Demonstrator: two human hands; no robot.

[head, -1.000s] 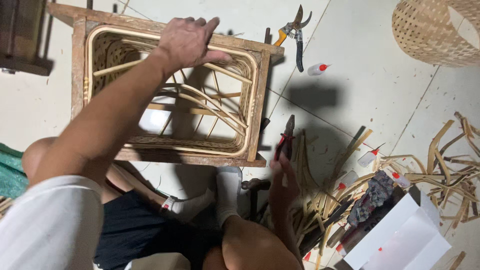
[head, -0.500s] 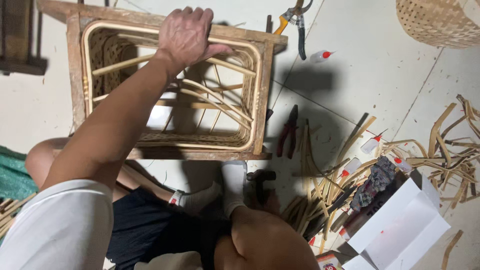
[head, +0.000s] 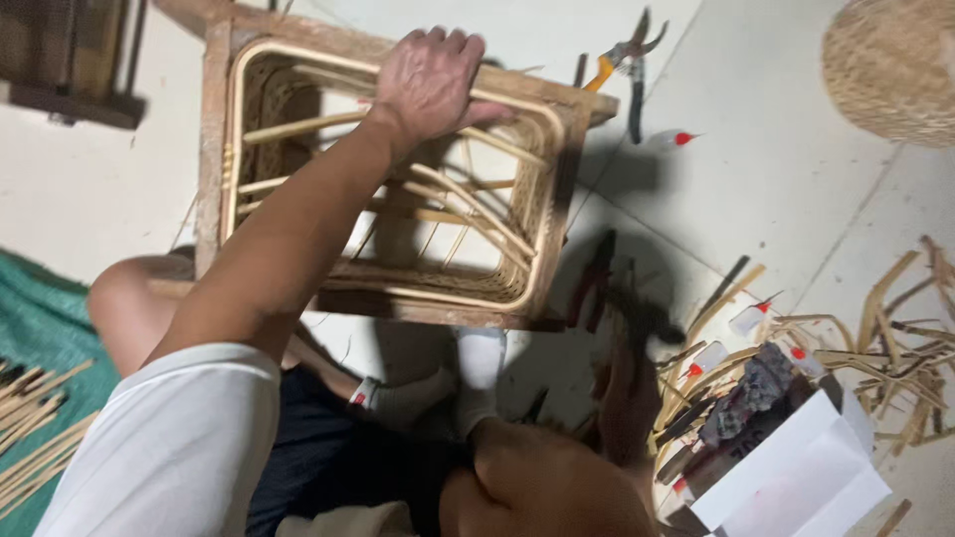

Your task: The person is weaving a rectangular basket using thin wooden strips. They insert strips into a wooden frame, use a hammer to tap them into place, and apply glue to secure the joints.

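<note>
The left hand (head: 430,80) lay with its fingers curled over the far rim of the wooden frame with rattan weaving (head: 398,179), gripping it. The frame sat tilted on the floor against the person's legs. The right hand (head: 629,393), blurred in shadow to the right, seemed closed around a hammer (head: 637,318), near red-handled pliers (head: 595,278). Pruning shears (head: 625,55) lay beyond the frame.
</note>
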